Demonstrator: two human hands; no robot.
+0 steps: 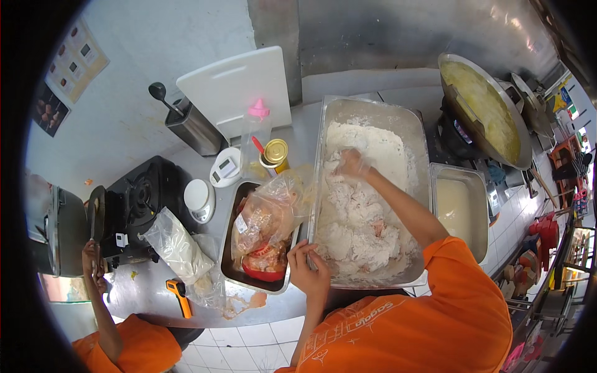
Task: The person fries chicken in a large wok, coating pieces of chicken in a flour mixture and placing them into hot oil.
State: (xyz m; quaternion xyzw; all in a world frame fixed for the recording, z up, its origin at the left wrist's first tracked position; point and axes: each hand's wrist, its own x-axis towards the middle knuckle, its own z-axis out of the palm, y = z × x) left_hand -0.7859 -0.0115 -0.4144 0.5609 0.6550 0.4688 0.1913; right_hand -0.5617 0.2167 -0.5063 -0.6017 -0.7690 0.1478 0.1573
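A large metal tray point(421, 261) holds white flour and several flour-coated pieces, some showing pink, probably raw meat. My right hand point(352, 163) is down in the flour at the tray's left part, blurred, in what looks like a thin clear glove; whether its fingers hold a piece is unclear. At the tray's near left corner, my bare left hand point(310, 270) has its fingers curled on the rim. Left of it, a smaller metal tray point(227, 276) contains clear plastic bags point(268, 214) of raw meat and something red. A metal pan of pale liquid point(454, 205) stands to the right.
A wok of bubbling oil point(489, 112) sits on a burner at the right. Leftward are two white scales point(198, 196), a bag of white powder point(179, 252), an orange infrared thermometer point(179, 298) and a black gas stove point(144, 196). At far left, a co-worker's hand point(93, 261) holds a pan's handle.
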